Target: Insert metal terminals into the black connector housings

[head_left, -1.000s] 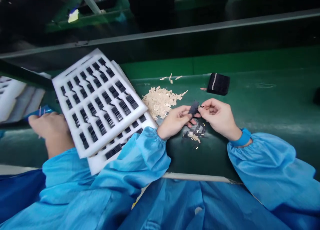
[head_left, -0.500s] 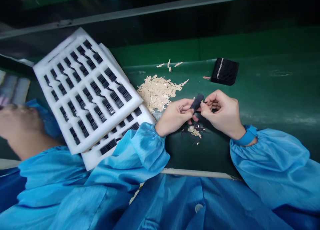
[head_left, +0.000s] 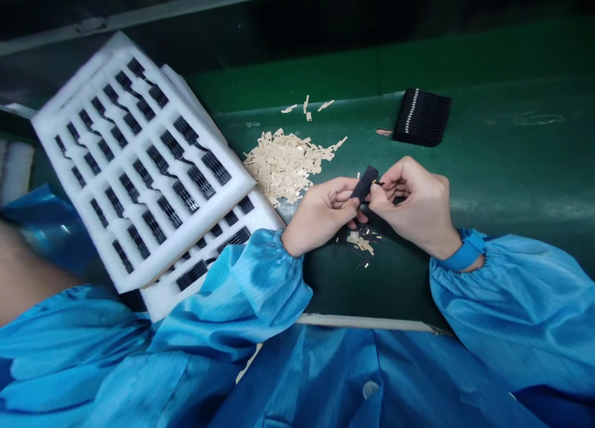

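Observation:
My left hand [head_left: 323, 211] is closed around a small black block-like part [head_left: 365, 183], its thumb and fingers on the lower end and the upper end tilted away from me. My right hand [head_left: 409, 202] pinches at the block's right side, where a tiny dark piece with a yellowish spot shows by the fingertips. What exactly those fingertips grip is too small to name. Just below both hands lies a scatter of little black and cream pieces [head_left: 362, 241]. Left of the hands spreads a pile of flat cream-coloured pieces [head_left: 283, 161].
White foam trays [head_left: 153, 161] with slots of black parts are stacked at the left. A ribbed black stack [head_left: 422, 117] with a pale stripe lies at the back right. Another person's arm [head_left: 32, 273] in a blue sleeve reaches in at the far left, beside blue film [head_left: 46, 227].
The view has shifted a little, so the trays appear further left. The other person's hand has left the frame. My hands stay together at the black part, with little visible movement.

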`<action>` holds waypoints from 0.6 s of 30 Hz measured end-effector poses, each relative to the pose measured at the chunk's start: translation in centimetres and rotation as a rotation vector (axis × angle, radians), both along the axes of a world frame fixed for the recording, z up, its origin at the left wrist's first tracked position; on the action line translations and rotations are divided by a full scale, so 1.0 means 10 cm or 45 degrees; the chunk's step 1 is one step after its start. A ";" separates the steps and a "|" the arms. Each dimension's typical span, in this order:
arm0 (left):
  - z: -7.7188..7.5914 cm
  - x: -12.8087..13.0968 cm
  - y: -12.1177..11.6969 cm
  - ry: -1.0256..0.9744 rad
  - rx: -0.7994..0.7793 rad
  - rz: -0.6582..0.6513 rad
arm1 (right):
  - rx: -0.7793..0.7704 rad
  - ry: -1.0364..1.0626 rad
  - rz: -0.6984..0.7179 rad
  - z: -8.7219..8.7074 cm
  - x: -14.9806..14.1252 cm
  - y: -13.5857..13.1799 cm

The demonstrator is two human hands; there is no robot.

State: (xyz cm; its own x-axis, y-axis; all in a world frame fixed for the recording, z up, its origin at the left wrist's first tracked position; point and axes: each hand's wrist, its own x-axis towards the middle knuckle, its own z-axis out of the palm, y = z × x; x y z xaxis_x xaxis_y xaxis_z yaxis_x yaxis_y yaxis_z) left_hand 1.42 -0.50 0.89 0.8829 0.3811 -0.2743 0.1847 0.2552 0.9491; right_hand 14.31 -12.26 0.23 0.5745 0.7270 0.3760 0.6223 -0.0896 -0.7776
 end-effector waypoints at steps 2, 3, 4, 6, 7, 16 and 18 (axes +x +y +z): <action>0.00 0.00 0.00 0.007 0.000 -0.002 | -0.011 0.003 0.005 0.00 0.00 0.00; 0.01 0.00 0.00 0.009 -0.001 -0.002 | -0.017 0.007 0.005 0.00 0.01 0.00; 0.01 0.00 0.00 0.009 -0.002 -0.001 | -0.018 0.010 0.005 0.00 0.01 0.00; 0.00 0.00 0.00 0.003 -0.004 -0.001 | -0.009 0.012 0.010 0.00 0.01 0.00; 0.00 0.00 0.00 -0.001 -0.005 -0.001 | -0.003 0.011 0.014 0.00 0.01 0.00; -0.02 -0.01 0.00 0.004 -0.008 0.005 | -0.032 0.033 0.011 -0.01 0.01 0.00; -0.01 -0.01 0.00 0.001 -0.009 0.003 | -0.030 0.043 0.021 -0.02 0.01 0.00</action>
